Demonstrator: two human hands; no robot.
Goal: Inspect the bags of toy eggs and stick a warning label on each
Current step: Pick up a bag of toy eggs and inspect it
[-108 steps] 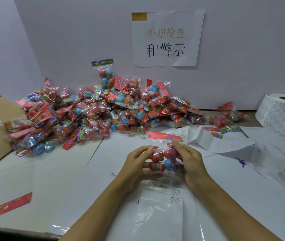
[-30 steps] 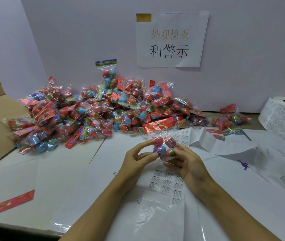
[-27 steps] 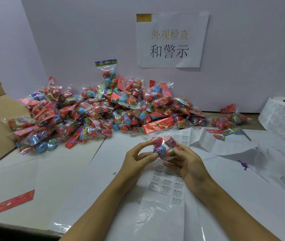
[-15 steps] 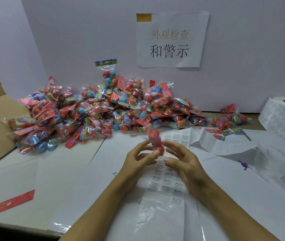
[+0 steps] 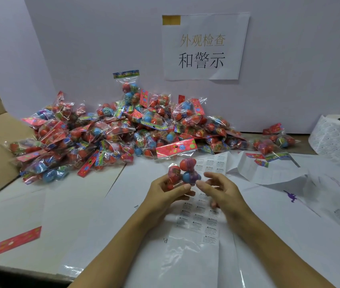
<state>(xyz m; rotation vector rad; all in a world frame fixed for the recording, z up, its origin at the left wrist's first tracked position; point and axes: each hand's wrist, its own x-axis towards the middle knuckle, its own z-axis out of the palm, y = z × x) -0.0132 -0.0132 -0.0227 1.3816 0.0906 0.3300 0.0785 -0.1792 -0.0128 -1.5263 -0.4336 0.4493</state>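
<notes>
White sheets of paper [image 5: 61,204] cover the table nearest the camera, with a label sheet [image 5: 198,221] laid on them. Above it, a bag of toy eggs [image 5: 182,171] is gripped by the left hand [image 5: 165,194]; the right hand [image 5: 221,190] is held just beside it, fingers loosely curled. Farther back, a heap of bags [image 5: 113,132] is piled against the pale wall [image 5: 82,38], where a paper sign [image 5: 204,46] is posted.

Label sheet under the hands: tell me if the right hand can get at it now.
Probably yes. The right hand hangs open just above the label sheet, nothing between them; the left hand holds the bag.
</notes>
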